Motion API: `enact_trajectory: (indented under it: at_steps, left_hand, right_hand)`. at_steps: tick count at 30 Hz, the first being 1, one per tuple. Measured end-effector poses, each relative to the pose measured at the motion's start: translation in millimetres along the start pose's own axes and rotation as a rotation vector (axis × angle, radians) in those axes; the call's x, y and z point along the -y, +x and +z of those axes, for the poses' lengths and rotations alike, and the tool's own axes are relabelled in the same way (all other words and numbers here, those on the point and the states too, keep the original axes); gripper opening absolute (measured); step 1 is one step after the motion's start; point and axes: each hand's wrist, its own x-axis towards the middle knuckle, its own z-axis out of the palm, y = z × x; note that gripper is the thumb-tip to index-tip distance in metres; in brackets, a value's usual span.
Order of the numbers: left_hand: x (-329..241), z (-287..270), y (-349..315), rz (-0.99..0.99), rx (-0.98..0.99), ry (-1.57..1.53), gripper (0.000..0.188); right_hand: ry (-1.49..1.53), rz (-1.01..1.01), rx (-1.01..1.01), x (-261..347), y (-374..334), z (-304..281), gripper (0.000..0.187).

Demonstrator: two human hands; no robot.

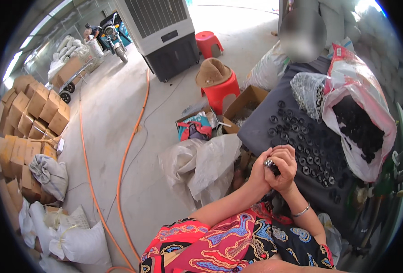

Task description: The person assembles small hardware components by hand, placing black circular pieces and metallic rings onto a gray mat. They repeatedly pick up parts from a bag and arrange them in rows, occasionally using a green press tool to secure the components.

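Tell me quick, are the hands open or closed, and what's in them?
Left hand: closed, holding a small shiny dark piece together with the right.
Right hand: closed on the same piece.

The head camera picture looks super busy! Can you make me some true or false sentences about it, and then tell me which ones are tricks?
1. A brown hat sits on a red stool. True.
2. The person's hands are stretched far apart. False: the left hand and right hand are clasped together, with a dark shiny piece in them.
3. Many small black rings lie on a dark grey cloth. True.
4. A bangle circles the left wrist. False: the silver bracelet is on the right wrist.
5. A blue hose runs over the floor. False: the hose is orange.
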Motion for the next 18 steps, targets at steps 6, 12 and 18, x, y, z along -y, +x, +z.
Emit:
enact_trajectory:
  at_steps: [6, 12, 18]
  left_hand:
    - [3, 11, -2, 0.020, -0.222, 0.203, 0.027]
    - [15, 32, -7, 0.066, -0.556, 0.307, 0.030]
    - [15, 24, -11, -0.019, -0.534, 0.329, 0.028]
  right_hand:
    - [-0.179, -0.032, 0.083, 1, -5, -13, 0.024]
    - [-0.394, 0.044, 0.227, 4, -10, -29, 0.020]
    - [-0.498, 0.055, 0.318, 17, -8, -40, 0.016]
